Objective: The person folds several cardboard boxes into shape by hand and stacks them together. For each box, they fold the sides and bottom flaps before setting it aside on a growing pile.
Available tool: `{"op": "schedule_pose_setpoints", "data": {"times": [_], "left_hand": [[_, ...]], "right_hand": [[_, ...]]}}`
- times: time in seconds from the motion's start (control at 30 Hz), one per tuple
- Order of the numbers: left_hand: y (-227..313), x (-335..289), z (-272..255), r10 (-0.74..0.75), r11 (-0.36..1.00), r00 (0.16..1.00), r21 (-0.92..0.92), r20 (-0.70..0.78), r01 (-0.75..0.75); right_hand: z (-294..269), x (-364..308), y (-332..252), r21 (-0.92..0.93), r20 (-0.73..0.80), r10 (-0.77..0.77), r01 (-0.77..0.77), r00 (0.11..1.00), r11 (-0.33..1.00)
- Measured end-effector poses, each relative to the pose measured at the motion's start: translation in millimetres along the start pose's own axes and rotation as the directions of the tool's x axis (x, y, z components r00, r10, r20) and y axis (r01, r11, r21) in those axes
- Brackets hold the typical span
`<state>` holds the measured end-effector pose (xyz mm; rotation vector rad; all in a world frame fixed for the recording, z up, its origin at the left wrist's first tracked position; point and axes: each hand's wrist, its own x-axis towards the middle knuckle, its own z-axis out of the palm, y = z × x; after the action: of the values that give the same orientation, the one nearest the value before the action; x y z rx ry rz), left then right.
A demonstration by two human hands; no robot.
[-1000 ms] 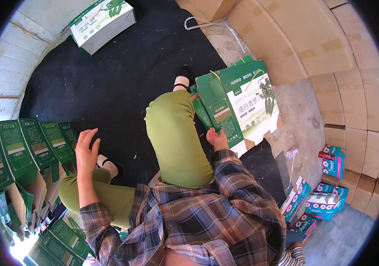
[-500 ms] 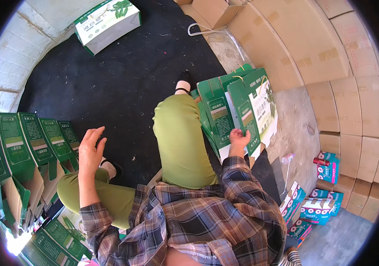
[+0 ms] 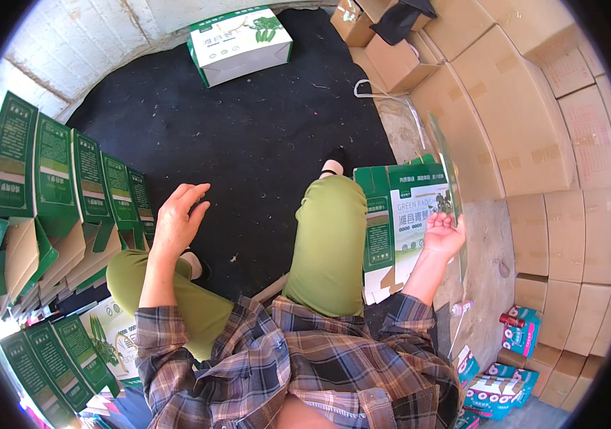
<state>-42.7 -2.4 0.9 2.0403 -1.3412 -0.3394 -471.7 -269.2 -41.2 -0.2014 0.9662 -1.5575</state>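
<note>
My right hand [image 3: 443, 234], fingers curled, grips a green flattened gift box [image 3: 447, 168] that stands nearly edge-on at my right. Just left of it lies a stack of flattened green and white gift boxes [image 3: 378, 236] beside my right knee. My left hand [image 3: 181, 218] hangs in the air over the black floor cloth, fingers extended and thumb apart, holding nothing. Nearest to that hand is a row of green boxes [image 3: 91, 179] along the left, their brown inner flaps showing.
A closed green and white box [image 3: 241, 50] stands at the far end of the black cloth [image 3: 248, 129]. Brown cartons [image 3: 513, 114] are stacked along the right. Teal packages [image 3: 498, 390] sit at the lower right, more green boxes [image 3: 66, 365] at the lower left.
My right hand has moved right with the flattened box, turning it from face-up to nearly edge-on and uncovering the stack. The whole view has shifted; my left hand stays raised.
</note>
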Motion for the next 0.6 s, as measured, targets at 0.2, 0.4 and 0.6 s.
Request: {"op": "schedule_pose_setpoints", "data": {"times": [0.2, 0.4, 0.6], "left_hand": [[-8.7, 1.1, -14.3, -0.050, 0.994, 0.984, -0.102, -0.173, 0.033], [-18.7, -5.4, -28.6, -0.195, 0.955, 0.965, -0.256, -0.176, 0.146], [-43.1, 0.5, -44.9, -0.373, 0.828, 0.905, -0.514, -0.205, 0.225]], "right_hand": [[99.5, -67.1, 17.9, -0.421, 0.368, 0.146, 0.024, 0.918, 0.907], [191.5, -58.5, 48.9, -0.586, 0.604, 0.110, 0.347, 0.789, 0.732], [240.2, -53.7, 81.1, -0.473, 0.801, 0.048, 0.581, 0.597, 0.662]]}}
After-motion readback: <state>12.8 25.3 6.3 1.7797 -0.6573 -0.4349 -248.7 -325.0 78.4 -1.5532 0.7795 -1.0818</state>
